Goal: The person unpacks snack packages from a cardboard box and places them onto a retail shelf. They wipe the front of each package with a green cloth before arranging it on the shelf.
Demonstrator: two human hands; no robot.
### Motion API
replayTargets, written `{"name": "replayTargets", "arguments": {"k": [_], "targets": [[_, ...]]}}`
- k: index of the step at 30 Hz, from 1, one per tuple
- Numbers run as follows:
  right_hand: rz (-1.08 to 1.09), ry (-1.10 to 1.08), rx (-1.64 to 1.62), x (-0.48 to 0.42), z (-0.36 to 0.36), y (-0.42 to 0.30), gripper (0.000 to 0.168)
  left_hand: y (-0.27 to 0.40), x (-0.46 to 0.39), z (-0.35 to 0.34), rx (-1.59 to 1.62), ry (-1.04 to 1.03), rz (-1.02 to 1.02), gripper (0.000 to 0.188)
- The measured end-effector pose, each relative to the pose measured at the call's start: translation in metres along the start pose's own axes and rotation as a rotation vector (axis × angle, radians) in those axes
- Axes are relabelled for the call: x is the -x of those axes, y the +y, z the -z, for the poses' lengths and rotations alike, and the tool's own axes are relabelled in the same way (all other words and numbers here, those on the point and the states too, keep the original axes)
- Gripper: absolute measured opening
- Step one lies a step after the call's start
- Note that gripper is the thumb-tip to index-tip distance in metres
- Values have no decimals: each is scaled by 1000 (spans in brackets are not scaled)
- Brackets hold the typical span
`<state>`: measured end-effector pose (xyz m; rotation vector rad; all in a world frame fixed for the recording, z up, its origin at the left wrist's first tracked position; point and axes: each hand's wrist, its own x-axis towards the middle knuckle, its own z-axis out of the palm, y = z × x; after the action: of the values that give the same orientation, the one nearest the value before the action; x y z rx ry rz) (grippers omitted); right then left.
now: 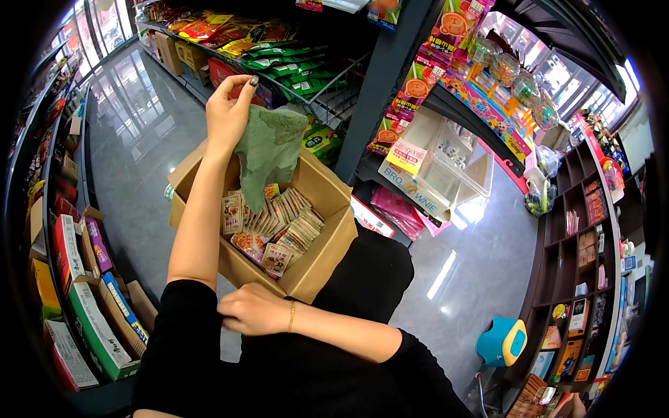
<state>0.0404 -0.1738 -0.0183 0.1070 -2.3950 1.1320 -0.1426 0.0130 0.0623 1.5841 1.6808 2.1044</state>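
My left hand (230, 112) is raised over an open cardboard box (326, 256), fingers closed on a green cloth (274, 138). The cloth hangs down into the box and hides part of its far side. Inside lie many small printed snack packets (292, 219), some standing in tight rows and others flat. Close to my body, my right hand (256, 309), with a gold chain bracelet (291, 316) at the wrist, rests against the black left sleeve (191, 318). Its fingers are curled and their tips are hidden, so whether they grip the sleeve is unclear.
Wire-fronted shelving (334, 96) with green packets (292, 65) stands ahead. To the right are a white carton (407, 190) with clear plastic bins and a blue-and-yellow stool (494, 342). Opened product boxes (94, 318) line the left shelf. A dark cubby shelf (554, 271) curves along the right.
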Motion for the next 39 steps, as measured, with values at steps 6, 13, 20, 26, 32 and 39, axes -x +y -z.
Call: {"name": "replayTargets", "arguments": {"k": [6, 13, 20, 26, 32, 39], "targets": [[-59, 182, 230, 5, 20, 12, 10, 12, 26, -16, 13, -116, 43, 17], [-169, 244, 268, 13, 18, 25, 11, 26, 62, -26, -121, -310, -67, 13], [-218, 174, 310, 2, 23, 16, 12, 29, 91, -28, -210, -438, -214, 14], [-92, -21, 188, 9, 1, 10, 11, 43, 91, -31, -86, -351, -112, 17], [-93, -121, 137, 17, 24, 4, 26, 61, 106, -26, -15, -375, 8, 17], [-110, 226, 247, 32, 53, 31, 25, 35, 117, -18, -59, -351, 8, 15]]}}
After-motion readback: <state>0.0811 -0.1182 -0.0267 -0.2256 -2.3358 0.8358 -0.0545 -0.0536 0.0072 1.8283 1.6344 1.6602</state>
